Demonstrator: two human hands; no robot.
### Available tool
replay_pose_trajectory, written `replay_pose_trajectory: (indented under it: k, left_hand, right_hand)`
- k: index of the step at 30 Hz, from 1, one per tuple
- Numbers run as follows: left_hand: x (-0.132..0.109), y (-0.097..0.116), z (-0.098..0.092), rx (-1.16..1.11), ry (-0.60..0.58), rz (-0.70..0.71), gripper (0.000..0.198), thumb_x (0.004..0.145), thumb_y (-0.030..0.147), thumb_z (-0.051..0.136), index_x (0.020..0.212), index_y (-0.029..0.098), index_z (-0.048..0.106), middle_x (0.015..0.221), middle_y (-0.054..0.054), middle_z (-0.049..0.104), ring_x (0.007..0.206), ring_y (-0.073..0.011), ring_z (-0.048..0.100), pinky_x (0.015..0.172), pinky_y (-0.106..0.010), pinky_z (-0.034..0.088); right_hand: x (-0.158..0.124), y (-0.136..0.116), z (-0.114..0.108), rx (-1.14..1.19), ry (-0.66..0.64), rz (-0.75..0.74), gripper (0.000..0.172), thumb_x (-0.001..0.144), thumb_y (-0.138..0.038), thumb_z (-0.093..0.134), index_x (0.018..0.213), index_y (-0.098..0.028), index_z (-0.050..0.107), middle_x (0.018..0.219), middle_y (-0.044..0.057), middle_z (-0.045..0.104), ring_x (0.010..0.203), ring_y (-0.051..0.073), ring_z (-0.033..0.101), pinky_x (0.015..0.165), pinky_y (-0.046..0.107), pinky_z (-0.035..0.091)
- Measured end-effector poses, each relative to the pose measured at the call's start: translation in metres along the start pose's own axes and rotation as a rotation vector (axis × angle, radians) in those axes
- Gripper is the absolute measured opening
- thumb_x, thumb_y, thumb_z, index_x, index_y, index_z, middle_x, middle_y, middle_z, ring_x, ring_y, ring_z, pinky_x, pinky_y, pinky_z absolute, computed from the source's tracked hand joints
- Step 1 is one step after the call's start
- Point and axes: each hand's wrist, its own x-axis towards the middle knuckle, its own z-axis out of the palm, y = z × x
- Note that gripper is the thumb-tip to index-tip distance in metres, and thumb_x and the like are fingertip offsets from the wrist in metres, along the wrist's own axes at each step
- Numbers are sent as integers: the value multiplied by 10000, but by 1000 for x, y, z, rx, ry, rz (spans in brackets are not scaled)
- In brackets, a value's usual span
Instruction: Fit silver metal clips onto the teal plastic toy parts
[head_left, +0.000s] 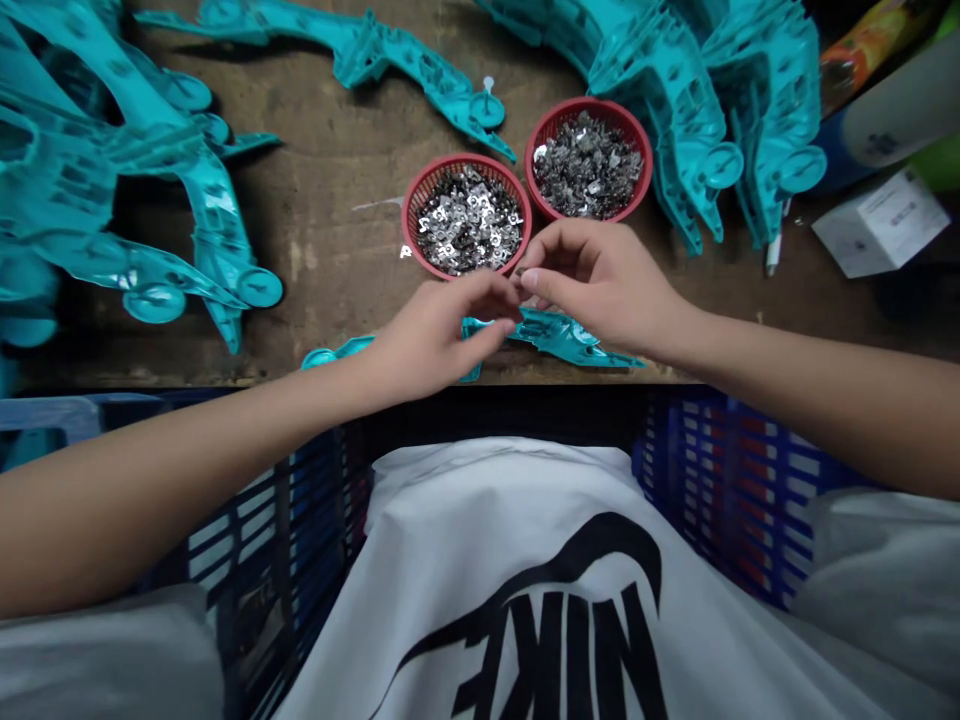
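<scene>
- Right now it's all fingertip work, out over the near edge of the wooden surface (pixel 322 230)!
- Left hand (pixel 431 340) comes in low, fingers curled and almost closed, tips reaching across toward the other hand.
- Right hand (pixel 600 285) answers with thumb and forefinger drawn into a tight pinch, the two hands meeting just beside a basket rim. Anything tiny between those fingertips? Can't tell from this view.
- Directly beneath them, a teal moulded plastic part (pixel 559 335) lies flat along the near edge.
- Just ahead, two red plastic baskets sit side by side: the left one (pixel 409 205) is heaped with shiny stamped metal tabs (pixel 466 222), the right one (pixel 589 100) with darker metal pieces (pixel 587 165).
- More teal moulded frames (pixel 675 130) pile up on both sides.
- This looks like a close pinching step, and the moment calls for steady fingertips and a sharp eye.
</scene>
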Motion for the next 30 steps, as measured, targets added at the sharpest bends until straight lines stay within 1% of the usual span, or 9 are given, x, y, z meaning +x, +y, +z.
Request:
replay_pose_trajectory:
  k: [3, 5, 9, 12, 14, 16, 20, 25, 30]
  left_hand:
    - [-16, -8, -2, 445, -227, 144, 237, 1168, 245, 776, 1360, 263, 914, 1678, -163, 876, 1661, -458, 793, 1438, -685, 652]
    - [-24, -20, 2, 525, -324, 207, 263, 1134, 177, 791, 1305, 289, 957, 1845, -123, 786, 1829, -465, 658, 1555, -714, 542]
    - [-23, -46, 9, 302, -365, 269, 371, 1052, 135, 829, 1229, 418, 991, 1828, 46, 803, 1849, -369, 653, 1641, -627, 452]
    - [-15, -55, 5, 140, -358, 211, 280, 1074, 280, 847, 1214, 474, 992, 1724, 98, 862, 1842, -334, 661, 1663, -608, 417]
    - [-11, -54, -1, 111, -382, 167, 192, 1114, 407, 846, 1233, 435, 994, 1691, 63, 884, 1853, -354, 646, 1672, -634, 390]
    - [-10, -49, -5, 162, -418, 159, 264, 1187, 435, 761, 1289, 352, 990, 1715, 8, 878, 1875, -364, 611, 1673, -659, 368]
    - [-10, -38, -8, 398, -508, 206, 435, 1266, 247, 555, 1463, 202, 941, 1831, -68, 804, 1924, -326, 518, 1665, -640, 355]
    - [-10, -37, -11, 518, -546, 254, 439, 1249, 171, 577, 1520, 201, 921, 1930, -55, 718, 1933, -319, 494, 1663, -616, 354]
    - [-9, -39, -13, 513, -520, 284, 404, 1247, 170, 609, 1496, 221, 923, 1897, -51, 750, 1896, -318, 553, 1643, -611, 398]
  right_hand:
    - [2, -5, -19, -176, -57, 25, 277, 1117, -541, 927, 1118, -277, 843, 1123, 90, 884, 1096, 341, 833, 1009, 484, 721]
    - [5, -5, -30, -365, -170, 56, 206, 1114, -486, 889, 1147, -283, 899, 1139, 95, 906, 1134, 374, 838, 1057, 510, 698]
    - [13, 5, -37, -599, -486, -2, 284, 1181, -360, 725, 1310, -274, 962, 1327, 128, 932, 1254, 412, 838, 1131, 555, 640]
    - [14, 14, -34, -647, -625, -72, 364, 1227, -304, 639, 1398, -232, 953, 1413, 168, 912, 1326, 425, 813, 1161, 573, 615]
    - [12, 17, -33, -670, -626, -85, 383, 1265, -316, 608, 1434, -232, 940, 1471, 170, 888, 1370, 410, 799, 1192, 554, 607]
    - [9, 21, -34, -676, -605, -122, 385, 1295, -326, 584, 1441, -238, 929, 1502, 160, 869, 1384, 383, 797, 1204, 525, 606]
    - [4, 33, -36, -652, -582, -293, 377, 1313, -291, 557, 1405, -206, 912, 1410, 157, 879, 1289, 340, 819, 1134, 482, 625]
    - [1, 33, -33, -717, -565, -348, 376, 1335, -286, 554, 1422, -224, 915, 1326, 125, 899, 1228, 308, 832, 1075, 434, 629]
    - [3, 18, -27, -804, -612, -285, 435, 1328, -255, 532, 1429, -151, 942, 1368, 216, 905, 1277, 371, 853, 1085, 470, 624]
